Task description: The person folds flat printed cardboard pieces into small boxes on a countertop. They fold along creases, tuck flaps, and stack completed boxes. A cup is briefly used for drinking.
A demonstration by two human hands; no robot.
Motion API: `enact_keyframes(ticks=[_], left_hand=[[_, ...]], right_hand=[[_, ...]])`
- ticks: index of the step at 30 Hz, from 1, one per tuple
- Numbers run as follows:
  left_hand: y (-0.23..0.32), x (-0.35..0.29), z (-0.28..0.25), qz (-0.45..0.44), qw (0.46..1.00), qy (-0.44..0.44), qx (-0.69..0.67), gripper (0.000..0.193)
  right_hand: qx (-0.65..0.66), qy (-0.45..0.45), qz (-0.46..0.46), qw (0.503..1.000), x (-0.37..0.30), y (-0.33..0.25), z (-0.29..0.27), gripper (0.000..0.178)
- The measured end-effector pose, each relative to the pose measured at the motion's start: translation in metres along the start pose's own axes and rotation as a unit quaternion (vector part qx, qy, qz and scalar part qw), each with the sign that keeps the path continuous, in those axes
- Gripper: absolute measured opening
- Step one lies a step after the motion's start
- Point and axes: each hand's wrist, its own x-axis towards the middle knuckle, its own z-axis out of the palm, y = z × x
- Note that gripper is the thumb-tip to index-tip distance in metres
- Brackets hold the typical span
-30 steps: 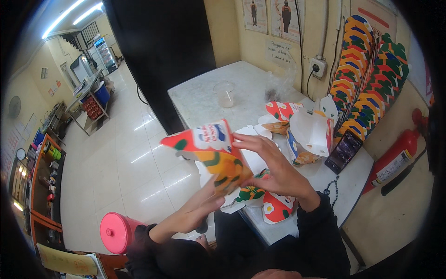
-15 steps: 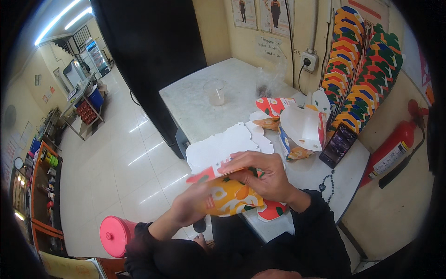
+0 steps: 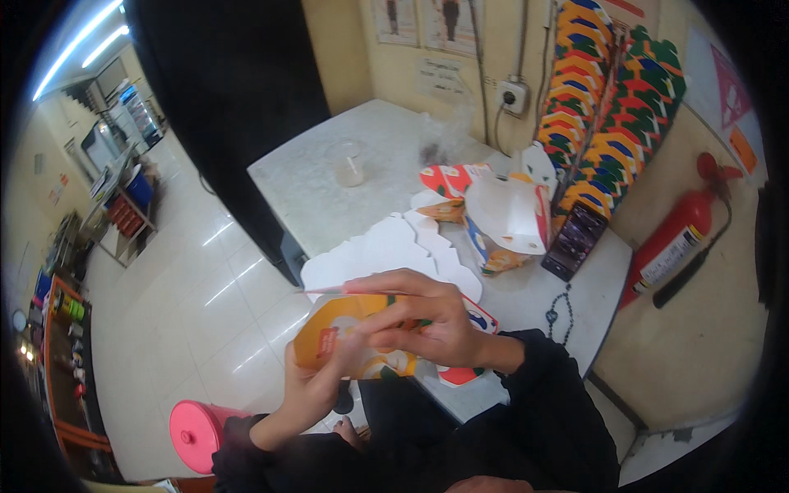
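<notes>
A paper food carton (image 3: 307,338), yellow-orange with a printed food pattern, is held partly folded between my two hands over the table's front edge. My left hand (image 3: 316,382) grips its left end, thumb on the printed face. My right hand (image 3: 431,324) has its fingers closed over the top and right part of the carton. Beyond them lie flat carton blanks (image 3: 374,251), white side up, overlapping on the table. More printed card in red shows below my right wrist. A shaped carton (image 3: 509,215) with a white inside stands beyond my right hand.
On the grey-white table (image 3: 296,168) are a clear plastic cup (image 3: 349,167), a clear bag (image 3: 441,146), a phone (image 3: 575,240) and a beaded string (image 3: 559,316). Tall nested carton stacks (image 3: 629,135) lean at the wall. A fire extinguisher (image 3: 678,234) is right; a pink lidded bin (image 3: 196,435) is left.
The carton in my hands has turned so more of its yellow side shows, and its red-and-white flap is now seen nearly edge-on. My left hand has moved left and down; the view has shifted slightly.
</notes>
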Motion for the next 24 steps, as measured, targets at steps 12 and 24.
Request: enact_keyframes(ticks=[12, 24], left_hand=[[0.002, -0.005, 0.011, 0.037, 0.998, 0.028, 0.049, 0.024], [0.004, -0.003, 0.002, 0.029, 0.997, -0.019, 0.064, 0.036]], right_hand=[[-0.009, -0.009, 0.031, 0.999, -0.005, 0.001, -0.012, 0.031], [-0.226, -0.003, -0.171, 0.959, 0.001, -0.004, -0.017, 0.033]])
